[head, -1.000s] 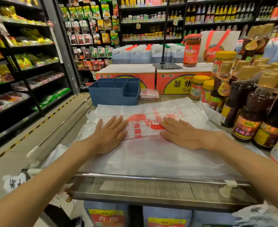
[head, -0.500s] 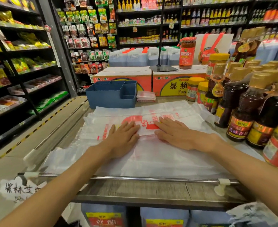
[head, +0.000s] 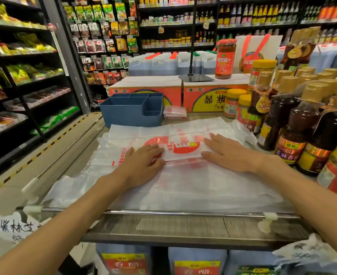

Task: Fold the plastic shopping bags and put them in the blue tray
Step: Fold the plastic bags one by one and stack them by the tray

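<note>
Both palms flat: left hand point(head: 144, 163) and right hand point(head: 230, 154), fingers straight, press the folded plastic bag point(head: 180, 147) on the worktop point(head: 183, 225). Best to crease firmly outward before folding again; the blue tray point(head: 132, 114) waits just behind.

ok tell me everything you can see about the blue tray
The blue tray looks like matte plastic, a deep box with straight walls and a rim that steps down at its right end. Dividers split it into one large compartment and several smaller ones at the back and right. What shows of the inside looks empty. It stands upright at the back of the counter, beyond the spread bags, with a small stack of folded bags beside its right wall. Neither hand touches it.
</note>
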